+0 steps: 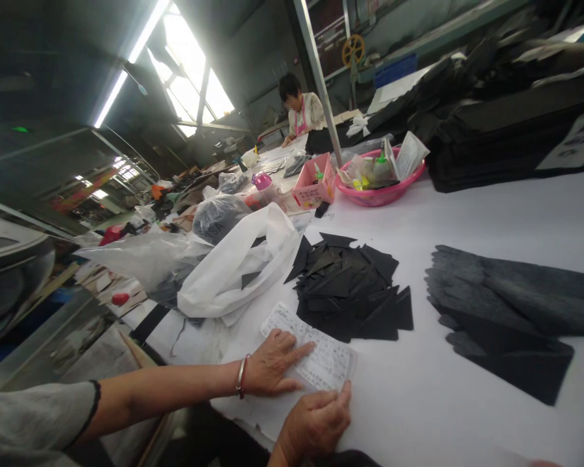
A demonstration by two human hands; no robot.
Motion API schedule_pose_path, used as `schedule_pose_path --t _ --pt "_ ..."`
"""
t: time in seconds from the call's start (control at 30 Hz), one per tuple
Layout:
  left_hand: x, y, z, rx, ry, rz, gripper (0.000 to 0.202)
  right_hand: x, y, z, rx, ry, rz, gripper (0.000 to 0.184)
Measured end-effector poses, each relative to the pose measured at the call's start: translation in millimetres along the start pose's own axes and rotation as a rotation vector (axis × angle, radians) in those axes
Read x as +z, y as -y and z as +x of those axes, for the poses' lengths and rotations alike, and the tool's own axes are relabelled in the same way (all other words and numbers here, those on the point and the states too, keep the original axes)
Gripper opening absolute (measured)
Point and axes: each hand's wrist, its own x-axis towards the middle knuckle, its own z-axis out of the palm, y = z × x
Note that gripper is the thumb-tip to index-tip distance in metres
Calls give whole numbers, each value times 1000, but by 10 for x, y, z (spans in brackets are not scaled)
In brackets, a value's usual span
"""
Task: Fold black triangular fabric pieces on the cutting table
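Note:
My left hand (272, 364) lies flat on a small printed paper slip (321, 353) on the white table (491, 214), fingers stretched out over its near edge. My right hand (316, 421) rests just below the slip, fingers together, touching its lower corner; nothing is visibly held. A pile of black triangular fabric pieces (353, 285) lies just beyond the slip. A stack of long dark grey felt pieces (506, 311) lies to the right.
A white plastic bag (238, 259) sits left of the black pile, with more bags behind. A pink basin (382, 188) and pink box (316, 181) stand farther back. Black material stacks (506, 130) fill the far right. Another person (299, 113) works at the far end.

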Motion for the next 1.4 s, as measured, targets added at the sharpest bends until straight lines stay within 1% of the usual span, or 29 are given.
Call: schedule_pose_path --t 0.27,0.5,0.6,0.67,0.73,0.8,0.87,0.9,1.0,1.1,1.17,1.2,1.3,1.33,1.4 --pt "-49 10 58 -22 39 -55 79 -20 14 24 -16 -9 -33 72" --pt "-53 -2 85 -25 39 -50 79 -20 0 20 -14 -14 -28 66" --pt "-55 -6 91 -34 50 -54 80 3 -14 2 -22 -17 -7 65" --pt "-59 -9 98 -42 61 -56 80 42 -24 -23 -3 -42 16 64" --pt "-63 -10 103 -44 70 -59 80 91 -33 -53 20 -78 34 58" --pt "-67 -9 108 -44 73 -65 80 132 -40 -76 30 -118 48 46" --pt "-69 -6 113 -43 72 -71 79 148 -41 -84 29 -126 60 41" --pt "-70 -5 117 -44 72 -73 79 146 -40 -82 28 -121 62 43" --pt "-76 -6 132 -43 69 -74 78 108 -25 -57 26 -89 54 60" --pt "-90 -10 146 -43 73 -74 78 72 -10 -33 30 -85 48 66" --pt "-101 -11 154 -46 82 -69 77 74 -8 -33 35 -90 51 60" --pt "-106 -11 158 -49 88 -65 77 85 -12 -39 33 -92 53 54" --pt "-123 -10 180 -46 102 -42 77 150 -33 -73 28 -133 62 26" --pt "-130 -11 193 -40 104 -30 77 175 -41 -87 30 -157 66 22" --pt "-145 -15 229 -28 109 -7 75 216 -53 -111 24 -196 71 26"
